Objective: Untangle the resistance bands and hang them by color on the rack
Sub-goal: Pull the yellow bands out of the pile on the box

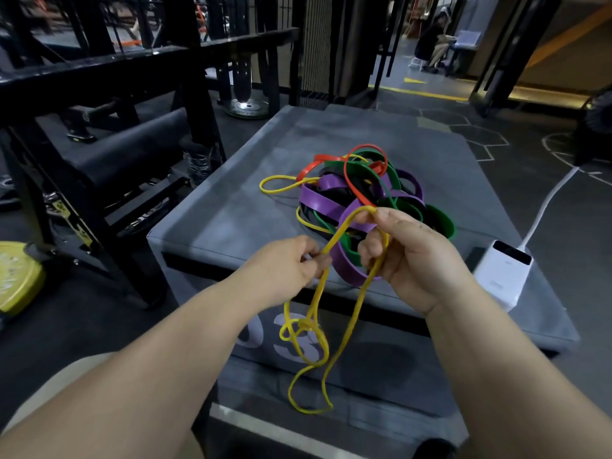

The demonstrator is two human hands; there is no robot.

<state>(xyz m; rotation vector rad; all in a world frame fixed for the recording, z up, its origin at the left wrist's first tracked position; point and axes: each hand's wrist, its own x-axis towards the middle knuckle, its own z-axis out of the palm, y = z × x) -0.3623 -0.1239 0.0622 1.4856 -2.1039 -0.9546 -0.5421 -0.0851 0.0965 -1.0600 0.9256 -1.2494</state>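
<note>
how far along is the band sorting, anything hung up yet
Done: nothing visibly hung; no band shows on the black frame at the left.
In hand: the left hand and right hand pinch one thin yellow band, with a knot dangling below.
Left: that knot, then the red, green, purple and yellow tangle on the grey box, then all the hanging.

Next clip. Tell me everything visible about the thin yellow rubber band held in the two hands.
The thin yellow rubber band is a narrow, flexible loop. The right hand pinches its top bend, and the left hand pinches one strand lower down. Below the hands it hangs slack before the grey padded box, knotted into small loops midway and ending in a free loop. Whether it joins the yellow strands in the tangled pile is unclear.
</note>
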